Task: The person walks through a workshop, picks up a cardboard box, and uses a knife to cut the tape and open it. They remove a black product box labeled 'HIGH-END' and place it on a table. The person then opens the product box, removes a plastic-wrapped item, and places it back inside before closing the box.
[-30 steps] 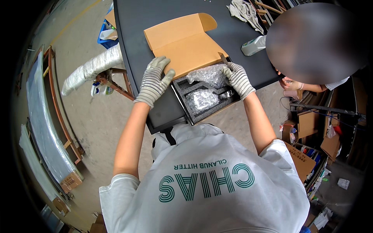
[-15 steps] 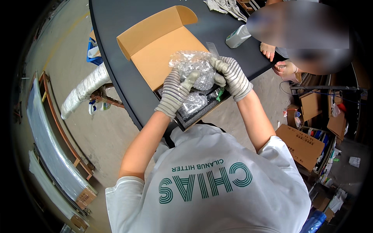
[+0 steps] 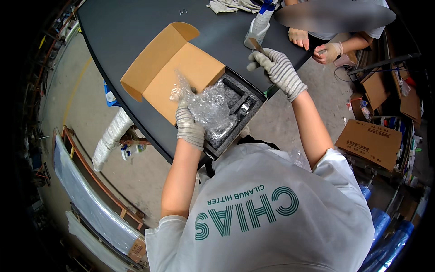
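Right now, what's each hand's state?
Grey-striped gloved left hand: closed, holding crumpled, clear plastic bubble wrap.
Grey-striped gloved right hand: closed, holding a thin, flat, metallic-looking strip.

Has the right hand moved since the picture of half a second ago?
Yes. Judged against the white bottle on the table, the right hand has moved off the open box, closer to the bottle.

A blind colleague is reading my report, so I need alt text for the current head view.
A gloved left hand holds bubble wrap over an open, foam-lined cardboard box on a dark table, while the gloved right hand grips a thin flat strip. Beyond it stands a white spray bottle, with another person's hands near the table's edge.
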A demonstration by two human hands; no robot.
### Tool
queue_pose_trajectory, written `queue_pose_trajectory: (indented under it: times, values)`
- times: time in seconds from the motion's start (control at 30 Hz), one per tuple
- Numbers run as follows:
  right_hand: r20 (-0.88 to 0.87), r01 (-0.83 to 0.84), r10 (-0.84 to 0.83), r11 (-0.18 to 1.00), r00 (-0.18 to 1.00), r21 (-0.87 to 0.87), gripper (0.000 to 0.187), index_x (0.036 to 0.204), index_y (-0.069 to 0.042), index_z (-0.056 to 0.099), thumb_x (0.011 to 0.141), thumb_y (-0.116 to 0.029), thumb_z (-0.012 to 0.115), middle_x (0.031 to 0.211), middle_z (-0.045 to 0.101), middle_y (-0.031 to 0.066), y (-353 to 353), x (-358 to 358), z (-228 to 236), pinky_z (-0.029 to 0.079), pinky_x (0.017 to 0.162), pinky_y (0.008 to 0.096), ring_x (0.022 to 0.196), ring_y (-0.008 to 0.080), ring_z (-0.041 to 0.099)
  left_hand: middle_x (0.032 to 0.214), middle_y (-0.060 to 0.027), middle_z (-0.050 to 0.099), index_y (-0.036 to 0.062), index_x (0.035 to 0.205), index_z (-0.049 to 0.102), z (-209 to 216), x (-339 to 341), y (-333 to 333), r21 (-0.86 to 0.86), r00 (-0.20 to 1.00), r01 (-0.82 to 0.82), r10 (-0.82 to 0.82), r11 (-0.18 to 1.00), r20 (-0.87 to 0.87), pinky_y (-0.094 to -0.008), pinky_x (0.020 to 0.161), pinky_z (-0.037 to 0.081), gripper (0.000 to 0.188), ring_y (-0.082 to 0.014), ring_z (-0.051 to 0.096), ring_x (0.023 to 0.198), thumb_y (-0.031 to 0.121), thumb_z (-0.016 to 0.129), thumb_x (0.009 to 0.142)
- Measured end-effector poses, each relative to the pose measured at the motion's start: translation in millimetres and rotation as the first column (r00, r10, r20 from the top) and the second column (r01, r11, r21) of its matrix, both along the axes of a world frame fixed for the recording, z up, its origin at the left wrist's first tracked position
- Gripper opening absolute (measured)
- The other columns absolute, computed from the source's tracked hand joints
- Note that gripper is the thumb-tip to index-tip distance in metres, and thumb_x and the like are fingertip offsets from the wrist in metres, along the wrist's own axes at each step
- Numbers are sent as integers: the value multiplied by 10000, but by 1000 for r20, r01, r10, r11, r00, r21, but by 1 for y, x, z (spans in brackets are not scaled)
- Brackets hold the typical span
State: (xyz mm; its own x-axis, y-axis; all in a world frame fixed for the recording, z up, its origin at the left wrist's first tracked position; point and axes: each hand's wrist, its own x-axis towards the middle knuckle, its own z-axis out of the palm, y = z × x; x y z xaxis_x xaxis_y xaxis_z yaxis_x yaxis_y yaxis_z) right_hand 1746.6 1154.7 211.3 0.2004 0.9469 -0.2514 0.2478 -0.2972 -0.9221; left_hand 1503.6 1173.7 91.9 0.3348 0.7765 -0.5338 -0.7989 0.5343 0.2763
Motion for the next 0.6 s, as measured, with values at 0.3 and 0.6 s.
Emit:
queue_pose_trajectory:
  times: [0.3, 0.6]
  values:
    - [591, -238, 373, 925, 715, -296, 404, 1200, -64, 573, 878, -306, 586, 1134, 628, 171, -1, 46, -101, 449, 928, 393, 1074, 330, 587, 1044, -138, 645, 32, 1130, 565, 63, 9, -9, -243, 983, -45, 0, 969, -182, -513, 837, 551, 346, -301, 647, 944, 313, 496, 940]
    - [-60, -470, 504, 836, 862, 284, 731, 1420, -80, 385, 802, -270, 725, 1326, 486, 102, -40, -39, -17, 400, 1008, 333, 1194, 195, 486, 1349, -173, 470, 29, 1346, 370, 86, 19, -32, -357, 988, -123, 149, 926, 45, -561, 1047, 400, 482, -360, 447, 1263, 375, 321, 1015]
